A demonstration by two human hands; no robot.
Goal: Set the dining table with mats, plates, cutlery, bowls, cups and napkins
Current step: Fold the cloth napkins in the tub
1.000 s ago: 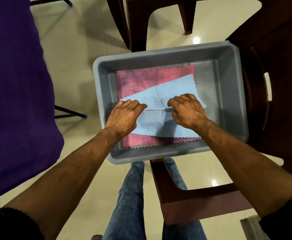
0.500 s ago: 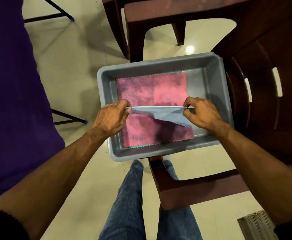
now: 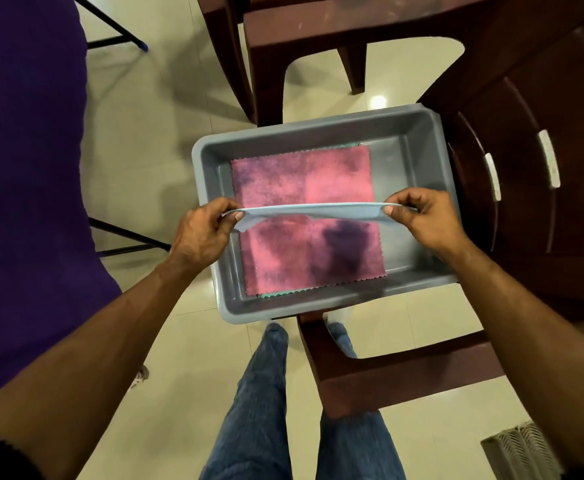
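Brown chairs (image 3: pixel 526 98) flank the grey tub (image 3: pixel 432 161); each hand (image 3: pixel 202 233) (image 3: pixel 425 220) pinches the blue napkin (image 3: pixel 311 211).

One blue napkin (image 3: pixel 309 212), one pink napkin (image 3: pixel 304 188), one grey tub (image 3: pixel 318 131), two hands.

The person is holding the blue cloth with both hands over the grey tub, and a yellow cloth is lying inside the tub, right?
Not quite. The cloth lying in the grey tub is pink, not yellow, as the head view shows. The rest holds: the left hand and right hand pinch the blue cloth stretched above it.
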